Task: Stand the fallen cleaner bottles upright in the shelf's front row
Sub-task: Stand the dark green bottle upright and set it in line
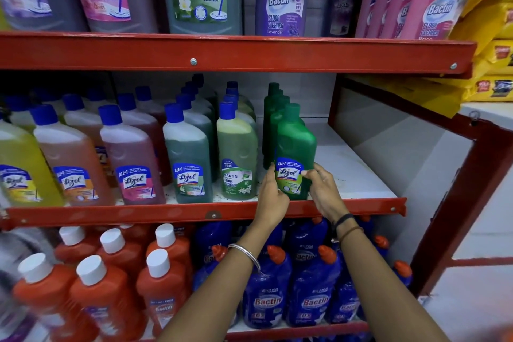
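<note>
A dark green Lizol cleaner bottle (296, 144) stands upright at the right end of the middle shelf's front row (194, 212). My left hand (270, 197) grips its lower left side and my right hand (323, 192) holds its lower right side, fingers on the label. To its left stand a pale green Bactin bottle (236, 153), a grey-green Lizol bottle (187, 155), a pink one (130, 158), an orange one (69, 161) and a yellow one (19, 169), all upright. More green bottles (273, 108) line up behind the held one.
Bare white shelf board (352, 172) lies right of the held bottle, bounded by the red frame post (472, 203). Large bottles fill the top shelf (236, 50). Orange bottles (111, 286) and blue Bactin bottles (313, 286) crowd the bottom shelf. Yellow packets (488, 36) hang at right.
</note>
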The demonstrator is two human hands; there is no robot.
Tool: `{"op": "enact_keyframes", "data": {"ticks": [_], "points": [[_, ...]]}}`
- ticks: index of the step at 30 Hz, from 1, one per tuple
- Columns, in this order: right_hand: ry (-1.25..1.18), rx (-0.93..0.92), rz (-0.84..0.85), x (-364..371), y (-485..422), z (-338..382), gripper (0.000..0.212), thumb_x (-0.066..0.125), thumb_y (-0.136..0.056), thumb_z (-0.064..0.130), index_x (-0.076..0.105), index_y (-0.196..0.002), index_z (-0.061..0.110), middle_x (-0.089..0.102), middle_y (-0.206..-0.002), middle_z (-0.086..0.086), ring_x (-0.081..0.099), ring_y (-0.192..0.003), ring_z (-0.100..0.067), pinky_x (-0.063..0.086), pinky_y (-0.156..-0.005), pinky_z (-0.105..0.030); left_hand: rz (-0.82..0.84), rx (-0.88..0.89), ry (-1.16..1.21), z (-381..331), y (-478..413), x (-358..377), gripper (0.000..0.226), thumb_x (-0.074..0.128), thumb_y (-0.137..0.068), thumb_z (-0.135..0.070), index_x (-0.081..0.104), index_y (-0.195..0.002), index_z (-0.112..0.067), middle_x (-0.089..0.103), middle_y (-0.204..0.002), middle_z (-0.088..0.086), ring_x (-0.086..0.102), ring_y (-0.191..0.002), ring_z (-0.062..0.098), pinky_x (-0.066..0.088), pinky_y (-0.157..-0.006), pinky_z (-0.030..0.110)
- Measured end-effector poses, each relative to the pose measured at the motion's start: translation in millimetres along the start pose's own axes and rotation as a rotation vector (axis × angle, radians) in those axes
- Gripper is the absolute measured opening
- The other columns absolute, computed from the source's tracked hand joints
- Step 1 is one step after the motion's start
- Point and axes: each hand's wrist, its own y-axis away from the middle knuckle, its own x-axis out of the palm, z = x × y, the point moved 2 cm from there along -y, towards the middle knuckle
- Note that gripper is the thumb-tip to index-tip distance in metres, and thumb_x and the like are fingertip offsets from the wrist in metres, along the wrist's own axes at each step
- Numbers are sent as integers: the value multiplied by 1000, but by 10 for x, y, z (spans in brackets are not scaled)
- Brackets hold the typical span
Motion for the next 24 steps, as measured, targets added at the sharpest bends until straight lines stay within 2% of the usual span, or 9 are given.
{"op": "enact_keyframes", "data": {"ticks": [3, 7, 9, 11, 13, 15, 18, 21, 24], "points": [[-53, 45, 59, -15, -32, 44, 23, 40, -93, 3, 60, -100, 10, 66, -96, -8, 68, -84, -13, 58, -72, -24, -44, 11, 20, 62, 23, -2, 76, 36, -70, 18, 30, -140, -12, 45, -139, 11, 46, -126, 21, 39, -106, 31], [99, 42, 11, -101, -48, 44, 21, 46, -93, 9, 63, -105, 9, 68, -100, -2, 62, -97, -18, 52, -86, -24, -48, 1, -34, 60, 92, -13, 73, 34, -76, 18, 24, -143, -11, 34, -142, 1, 34, -128, 8, 28, -99, 6], [143, 13, -7, -130, -15, 30, 31, 49, -93, 13, 57, -122, 8, 67, -111, -3, 64, -100, -14, 52, -84, -18, -21, 4, -45, 51, 96, -25, 73, 34, -79, 17, 19, -144, -12, 31, -148, 6, 32, -133, 11, 25, -102, 11], [190, -44, -83, -177, 24, -10, 42, 49, -94, 19, 46, -135, 9, 56, -131, -1, 56, -116, -11, 51, -87, -13, -1, -1, -56, 58, 83, -51, 75, 34, -79, 16, 14, -146, -13, 25, -153, 7, 28, -138, 16, 23, -105, 16], [235, -81, -157, -186, 74, -48, 48, 43, -96, 29, 38, -140, 11, 44, -145, -1, 43, -131, -12, 42, -105, -23, 22, -3, -72, 47, 69, -78, 80, 34, -78, 17, 9, -147, -15, 20, -156, 4, 24, -141, 16, 22, -112, 22], [267, -104, -143, -129, 111, -93, 46, 37, -98, 33, 39, -140, 13, 41, -148, -2, 43, -131, -5, 39, -108, -26, 70, 11, -106, 20, 76, -82, 86, 35, -76, 18, 3, -147, -18, 20, -156, 3, 24, -141, 17, 25, -115, 29], [316, -138, -149, -5, 144, -38, 41, 35, -100, 25, 46, -135, 9, 53, -132, 4, 55, -105, 8, 45, -82, -2, 108, 15, -160, -23, 105, -82, 87, 37, -76, 17, 1, -147, -18, 28, -153, 5, 31, -137, 19, 30, -106, 22], [364, -164, -215, 21, 143, 20, 34, 40, -98, 24, 57, -126, 13, 67, -103, 5, 61, -84, 6, 51, -71, -9, 94, 5, -212, -24, 131, -105, 87, 37, -76, 14, 2, -147, -22, 38, -145, 10, 41, -129, 27, 41, -105, 38], [436, -184, -243, 1, 166, 25, 31, 43, -97, 26, 64, -117, 14, 69, -92, -2, 64, -79, -2, 54, -71, -17, 97, 16, -272, -21, 196, -117, 88, 39, -76, 12, 0, -146, -24, 43, -137, 13, 48, -117, 32, 45, -98, 46]]}}
